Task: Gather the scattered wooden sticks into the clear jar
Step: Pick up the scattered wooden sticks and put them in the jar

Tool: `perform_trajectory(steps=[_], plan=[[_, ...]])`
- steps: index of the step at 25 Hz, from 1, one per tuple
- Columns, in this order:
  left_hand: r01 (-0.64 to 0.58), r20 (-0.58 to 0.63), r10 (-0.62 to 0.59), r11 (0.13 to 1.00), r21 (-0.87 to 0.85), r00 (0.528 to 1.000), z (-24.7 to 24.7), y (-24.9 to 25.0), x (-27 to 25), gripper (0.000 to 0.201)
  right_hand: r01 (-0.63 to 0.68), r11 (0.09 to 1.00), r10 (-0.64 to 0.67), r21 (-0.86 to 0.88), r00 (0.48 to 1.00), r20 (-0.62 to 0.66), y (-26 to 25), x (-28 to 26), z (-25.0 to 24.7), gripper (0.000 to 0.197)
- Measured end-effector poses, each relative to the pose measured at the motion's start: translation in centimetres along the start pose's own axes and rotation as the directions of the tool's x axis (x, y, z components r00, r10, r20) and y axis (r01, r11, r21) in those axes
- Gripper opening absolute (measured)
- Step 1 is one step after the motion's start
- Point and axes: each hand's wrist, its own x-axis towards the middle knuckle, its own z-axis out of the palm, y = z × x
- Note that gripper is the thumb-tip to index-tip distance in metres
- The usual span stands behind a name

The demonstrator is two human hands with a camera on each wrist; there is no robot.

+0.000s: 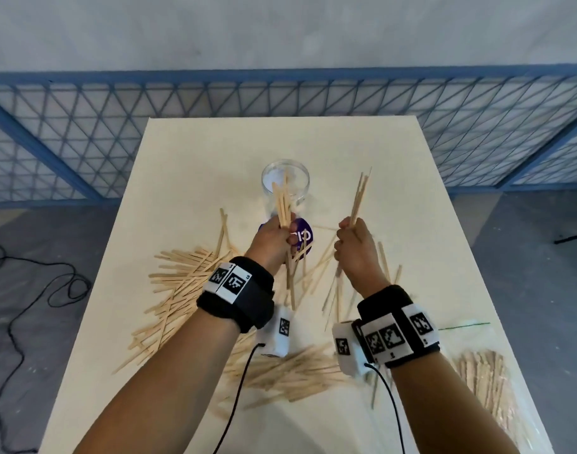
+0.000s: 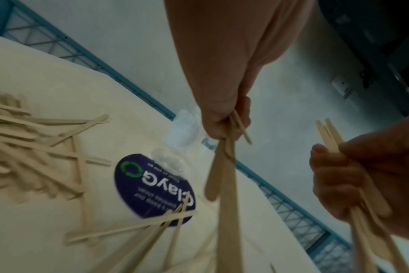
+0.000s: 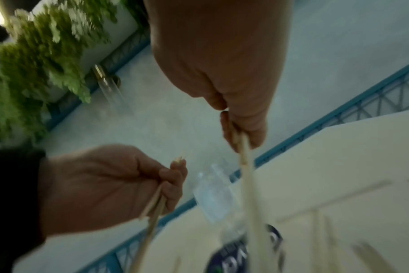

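A clear jar [image 1: 285,183] stands upright at the table's middle, a few sticks showing at its mouth. My left hand [image 1: 275,235] grips a bundle of wooden sticks [image 1: 282,204] just in front of the jar, their upper ends against its mouth. To the right, my right hand [image 1: 352,239] grips a second bundle [image 1: 359,194] held upright and apart from the jar. In the left wrist view, the left hand [image 2: 224,118] clasps its sticks [image 2: 224,184] near the jar [image 2: 182,129]. The right hand [image 3: 243,122] holds sticks [image 3: 245,175] in the blurred right wrist view.
A round purple label [image 1: 302,239] lies flat at the jar's foot. Loose sticks lie in heaps at the left [image 1: 182,283] and near the front [image 1: 287,371]. More sticks sit in a clear bag [image 1: 483,381] at the right edge. A blue mesh fence [image 1: 84,126] runs behind the table.
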Motion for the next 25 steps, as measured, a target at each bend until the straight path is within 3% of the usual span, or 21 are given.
perform_trajectory(steps=[4,10,13,17,22,25], plan=[[-0.106,0.048,0.109,0.992,-0.063,0.993,0.9,3.9,1.4,0.038,0.153,0.979,-0.173,0.134,0.973,0.153,-6.4,3.1,1.4,0.032],[-0.412,-0.023,0.413,0.901,-0.139,0.911,1.1,10.9,4.8,0.044,0.375,0.891,-0.420,0.257,0.895,0.149,-13.0,7.6,3.2,0.034],[-0.496,-0.056,0.494,0.854,-0.158,0.868,1.2,11.8,6.9,0.043,0.456,0.849,-0.497,0.266,0.860,0.113,-14.0,9.7,4.8,0.034],[-0.490,-0.089,0.483,0.867,-0.089,0.871,1.0,9.3,9.3,0.042,0.464,0.864,-0.489,0.198,0.866,0.106,-11.9,11.5,7.0,0.035],[-0.444,-0.097,0.450,0.892,0.080,0.888,0.5,6.2,10.9,0.036,0.399,0.914,-0.378,-0.075,0.904,0.198,-6.5,12.1,9.0,0.034],[-0.436,-0.138,0.445,0.895,0.091,0.885,0.3,5.4,11.4,0.031,0.365,0.902,-0.322,-0.232,0.925,0.201,-5.5,12.4,9.2,0.020]])
